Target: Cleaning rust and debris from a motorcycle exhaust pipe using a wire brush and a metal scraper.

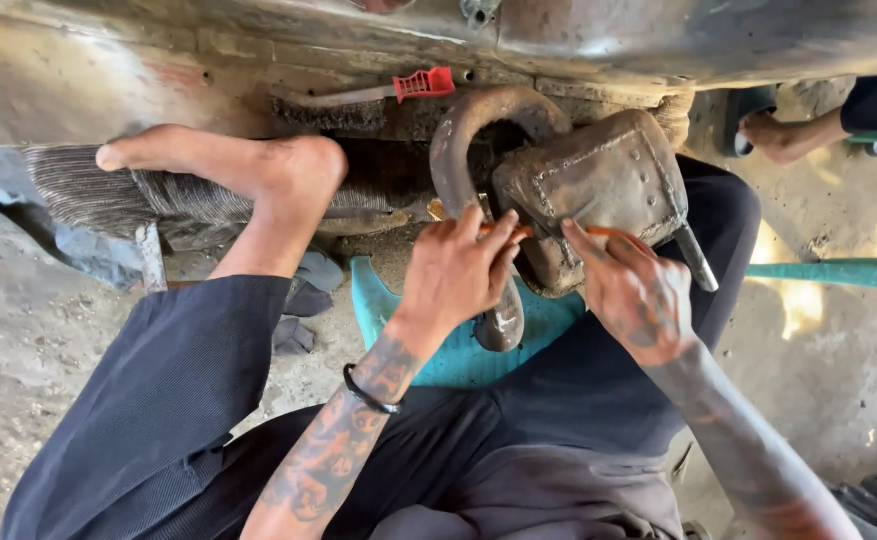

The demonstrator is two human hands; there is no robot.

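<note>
While the person sits on the ground with knees spread, a rusty metal canister [599,190] rests in front of them, propped against their right leg, and it serves as the landmark here. It is a boxy, rounded, brown body with welded seams, and a thick curved pipe [464,150] loops out of its upper left side and bends down past its left edge.

The left hand [456,275] sits just left of the canister, over the lower stretch of the pipe, fingers curled and pinching one end of a thin orange strip [559,232]. The right hand [634,290] lies just below the canister, touching its lower edge, fingers closed on the other end of the same strip. The strip runs between the two hands across the canister's lower front. Both forearms are tattooed, and a black band [369,395] circles the left wrist.

Below the canister, under the hands, lies a teal plastic piece [549,320]. Well to the left of the canister, the person's bare left foot [239,165] rests on a ribbed grey mat [89,195]. Above and left of the canister, a wire brush with a red handle [369,100] lies against a long worn metal panel [259,60]. To the upper right of the canister, another person's foot in a sandal [774,130] shows on the dusty concrete floor [839,370]. To the right, a teal bar [839,272] lies level.
</note>
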